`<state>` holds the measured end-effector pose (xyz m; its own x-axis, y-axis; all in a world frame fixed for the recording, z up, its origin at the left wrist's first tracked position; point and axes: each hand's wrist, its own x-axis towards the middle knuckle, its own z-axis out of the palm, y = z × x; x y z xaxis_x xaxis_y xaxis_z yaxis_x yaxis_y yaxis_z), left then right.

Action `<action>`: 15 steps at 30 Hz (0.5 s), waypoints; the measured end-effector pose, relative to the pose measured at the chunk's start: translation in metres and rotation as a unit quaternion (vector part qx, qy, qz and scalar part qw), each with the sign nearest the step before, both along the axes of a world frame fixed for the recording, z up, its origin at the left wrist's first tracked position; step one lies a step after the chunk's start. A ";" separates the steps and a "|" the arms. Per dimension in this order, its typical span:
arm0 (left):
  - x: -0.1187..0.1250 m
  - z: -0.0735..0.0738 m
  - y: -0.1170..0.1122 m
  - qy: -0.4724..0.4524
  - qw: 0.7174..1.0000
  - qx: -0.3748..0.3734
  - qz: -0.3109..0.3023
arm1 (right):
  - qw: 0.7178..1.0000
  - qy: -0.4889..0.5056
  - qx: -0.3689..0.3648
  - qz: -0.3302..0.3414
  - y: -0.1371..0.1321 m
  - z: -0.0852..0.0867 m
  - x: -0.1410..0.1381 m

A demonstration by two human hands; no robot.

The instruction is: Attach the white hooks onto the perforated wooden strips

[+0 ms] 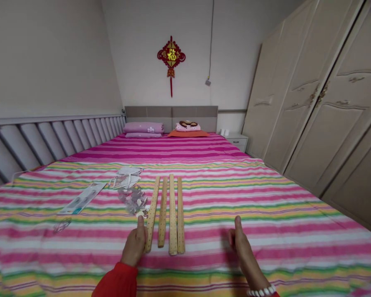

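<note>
Several pale wooden strips (172,214) dotted with small holes lie side by side, lengthwise away from me, on the striped sheet. My left hand (134,244) is at the near end of the leftmost strip (153,212), with its thumb raised and its other fingers curled and mostly hidden. Whether it touches that strip is unclear. Well to the right of the strips, my right hand (243,247) also has its thumb up and its fingers folded in, with nothing seen in it. Clear plastic bags of small parts (134,201) lie just beyond my left hand.
White folded items (128,175), a flat clear packet (83,199) and a thin looped item (62,225) lie to the left on the bed (281,218). A metal rail (55,120) runs along the left. Pillows (144,128) rest by the headboard; a wardrobe (297,95) stands right.
</note>
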<state>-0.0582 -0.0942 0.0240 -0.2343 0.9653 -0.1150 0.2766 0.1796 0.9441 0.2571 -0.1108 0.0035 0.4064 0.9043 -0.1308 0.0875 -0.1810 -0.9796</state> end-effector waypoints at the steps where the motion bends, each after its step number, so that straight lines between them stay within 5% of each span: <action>1: 0.000 0.000 0.000 0.000 1.000 0.000 -0.002 | 1.000 -0.002 -0.001 0.002 0.000 0.001 -0.001; 6: -0.012 -0.008 0.011 0.056 0.998 0.029 0.016 | 0.999 -0.020 0.007 0.035 0.002 0.004 -0.010; 10: -0.039 -0.031 0.035 0.141 0.975 0.152 0.080 | 0.993 -0.049 0.006 0.106 0.001 -0.003 -0.024; 15: -0.058 -0.060 0.059 0.210 0.946 0.238 0.064 | 0.976 -0.022 0.034 0.212 -0.001 -0.014 -0.048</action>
